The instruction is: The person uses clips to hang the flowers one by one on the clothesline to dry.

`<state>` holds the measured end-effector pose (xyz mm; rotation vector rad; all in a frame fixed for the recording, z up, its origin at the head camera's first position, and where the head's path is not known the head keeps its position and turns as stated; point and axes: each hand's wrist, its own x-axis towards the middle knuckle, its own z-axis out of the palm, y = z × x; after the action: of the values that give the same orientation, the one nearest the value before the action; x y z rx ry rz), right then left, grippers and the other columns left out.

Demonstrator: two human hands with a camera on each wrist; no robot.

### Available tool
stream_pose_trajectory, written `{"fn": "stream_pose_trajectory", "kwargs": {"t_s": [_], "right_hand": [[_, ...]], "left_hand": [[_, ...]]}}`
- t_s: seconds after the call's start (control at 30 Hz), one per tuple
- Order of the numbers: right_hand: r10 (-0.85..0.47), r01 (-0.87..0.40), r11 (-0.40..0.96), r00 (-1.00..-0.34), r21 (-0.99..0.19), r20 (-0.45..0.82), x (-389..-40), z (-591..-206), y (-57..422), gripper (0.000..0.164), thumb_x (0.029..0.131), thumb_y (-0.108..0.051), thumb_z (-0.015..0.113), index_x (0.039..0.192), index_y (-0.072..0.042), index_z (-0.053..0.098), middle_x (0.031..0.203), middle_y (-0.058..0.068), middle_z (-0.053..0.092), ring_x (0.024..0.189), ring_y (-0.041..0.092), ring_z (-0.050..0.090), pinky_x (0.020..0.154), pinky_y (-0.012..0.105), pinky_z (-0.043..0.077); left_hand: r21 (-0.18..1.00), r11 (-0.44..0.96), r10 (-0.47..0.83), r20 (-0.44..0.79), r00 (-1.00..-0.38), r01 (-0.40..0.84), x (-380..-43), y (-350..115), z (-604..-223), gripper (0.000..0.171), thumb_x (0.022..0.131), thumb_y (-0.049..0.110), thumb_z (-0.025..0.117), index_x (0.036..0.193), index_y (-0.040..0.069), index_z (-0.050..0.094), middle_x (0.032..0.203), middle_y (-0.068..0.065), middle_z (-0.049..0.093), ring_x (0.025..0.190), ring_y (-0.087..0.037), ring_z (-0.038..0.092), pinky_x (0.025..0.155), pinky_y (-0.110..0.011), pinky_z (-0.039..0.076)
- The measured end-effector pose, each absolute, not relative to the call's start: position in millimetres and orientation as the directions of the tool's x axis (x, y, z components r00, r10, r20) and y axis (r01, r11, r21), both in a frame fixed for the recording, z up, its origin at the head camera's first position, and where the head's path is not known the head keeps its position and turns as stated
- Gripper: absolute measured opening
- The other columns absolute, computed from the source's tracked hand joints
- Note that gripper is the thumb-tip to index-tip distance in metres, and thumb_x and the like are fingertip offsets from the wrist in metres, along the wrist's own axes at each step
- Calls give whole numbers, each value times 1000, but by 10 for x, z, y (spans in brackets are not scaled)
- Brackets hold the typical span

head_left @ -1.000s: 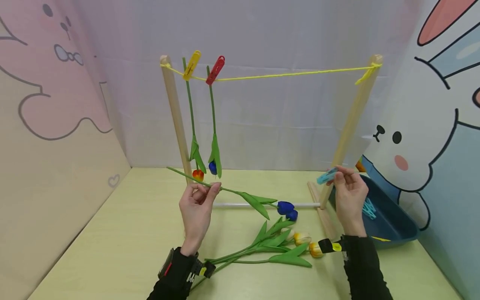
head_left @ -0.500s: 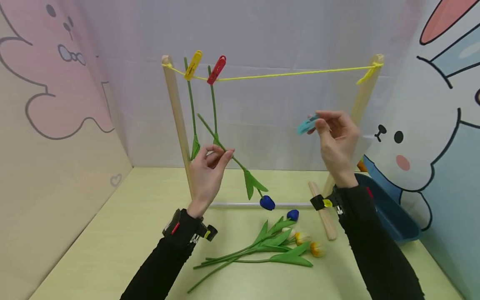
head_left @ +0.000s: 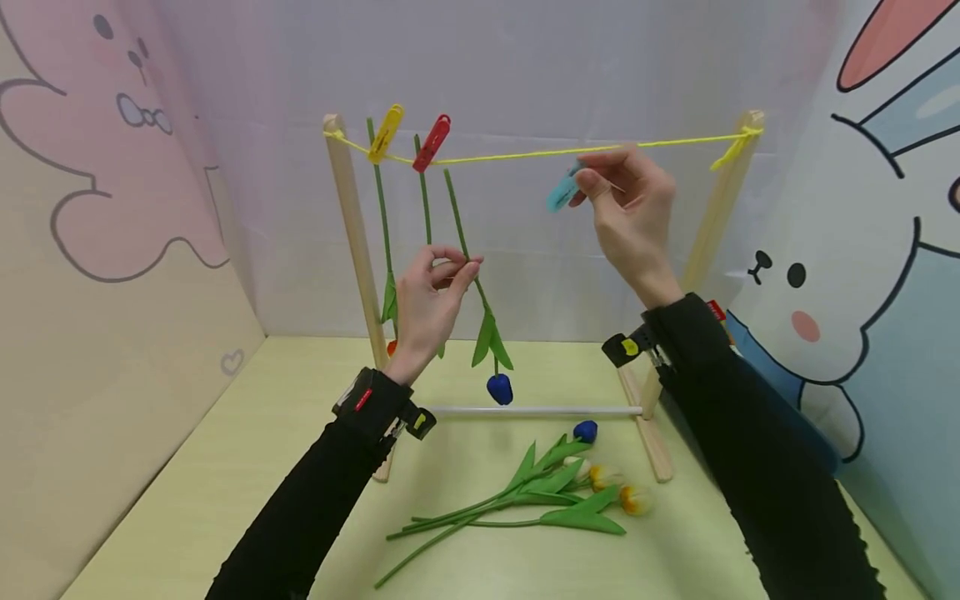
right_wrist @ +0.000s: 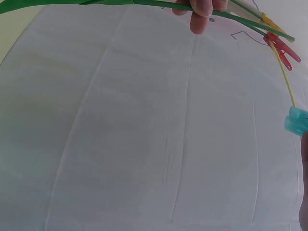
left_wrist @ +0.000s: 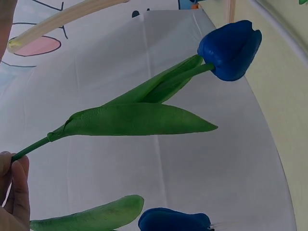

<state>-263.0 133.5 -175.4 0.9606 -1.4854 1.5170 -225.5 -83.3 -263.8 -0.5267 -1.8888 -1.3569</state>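
Observation:
My left hand [head_left: 435,304] pinches the stem of a blue tulip [head_left: 499,388], which hangs flower down with its stem end just under the yellow string [head_left: 517,156]. The same tulip [left_wrist: 230,50] fills much of the left wrist view. My right hand [head_left: 633,217] holds a light blue clothespin [head_left: 564,190] between thumb and fingers, a little below the string. To the left, a yellow clothespin [head_left: 386,133] and a red clothespin [head_left: 432,143] each clip a tulip stem to the string; my left hand partly hides those hanging tulips.
Two wooden posts [head_left: 352,225] bear the string, with a white bar [head_left: 540,411] low between them. On the table lie several tulips [head_left: 510,497], with yellow-white and blue flowers. A dark blue basin [head_left: 813,433] stands at the right, partly behind my right sleeve.
Both hands have risen toward the string. The blue tulip has swung from nearly level to hanging flower down, and the light blue clothespin has come up and left from near the basin.

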Motion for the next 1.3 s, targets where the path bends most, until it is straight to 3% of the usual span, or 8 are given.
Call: {"fn": "stream_pose_trajectory", "kwargs": {"t_s": [0.23, 0.37, 0.5, 0.67, 0.8, 1.03, 1.3], "right_hand": [[-6, -918, 1, -397, -397, 918, -2658, -1519, 1120, 11, 91, 7, 68, 98, 14, 66, 84, -10, 70, 65, 7, 66, 70, 22, 57], [17, -913, -29, -406, -406, 914, -2663, -1395, 1005, 9, 91, 6, 68, 98, 12, 67, 83, -5, 71, 64, 9, 66, 70, 24, 58], [29, -911, -43, -411, -410, 911, -2682, -1311, 895, 8, 91, 5, 68, 97, 11, 67, 81, -9, 69, 64, 9, 65, 71, 23, 58], [21, -912, -12, -409, -409, 912, -2700, -1272, 783, 10, 92, 3, 67, 98, 11, 67, 80, -11, 65, 65, 7, 64, 71, 22, 57], [18, -898, 15, -439, -439, 898, -2698, -1253, 722, 13, 93, 2, 67, 100, 13, 67, 79, -13, 63, 63, 4, 62, 69, 22, 57], [-6, -860, 27, -510, -510, 860, -2682, -1194, 651, 18, 94, 0, 66, 102, 15, 66, 77, -10, 62, 63, 3, 60, 69, 20, 56], [-16, -809, 47, -588, -587, 809, -2681, -1142, 626, 19, 95, -3, 66, 102, 13, 68, 73, -11, 62, 60, 5, 59, 66, 18, 54]], "left_hand": [[618, 396, -79, 760, -645, 679, -2327, -849, -2561, 20, 94, 8, 70, 106, -5, 62, 107, -19, 77, 90, -32, 76, 76, -21, 53], [620, 405, -83, 757, -649, 672, -2358, -837, -2491, 18, 95, 8, 69, 106, -5, 62, 108, -18, 76, 88, -31, 76, 72, -17, 51], [630, 405, -91, 749, -656, 663, -2372, -818, -2437, 17, 95, 6, 68, 106, -6, 62, 109, -18, 76, 87, -32, 76, 71, -15, 51], [645, 385, -91, 738, -668, 660, -2380, -798, -2412, 17, 96, 6, 67, 108, -6, 62, 111, -18, 76, 90, -31, 75, 74, -21, 55], [648, 375, -92, 737, -669, 663, -2381, -792, -2403, 18, 98, 7, 65, 110, -6, 62, 112, -19, 75, 93, -31, 75, 76, -24, 57], [660, 356, -117, 734, -669, 662, -2393, -784, -2386, 17, 98, 6, 64, 109, -7, 62, 112, -19, 75, 93, -32, 75, 71, -13, 52], [671, 348, -120, 725, -679, 655, -2417, -762, -2376, 18, 98, 6, 64, 110, -7, 62, 113, -19, 75, 91, -32, 75, 68, -11, 51]]}}
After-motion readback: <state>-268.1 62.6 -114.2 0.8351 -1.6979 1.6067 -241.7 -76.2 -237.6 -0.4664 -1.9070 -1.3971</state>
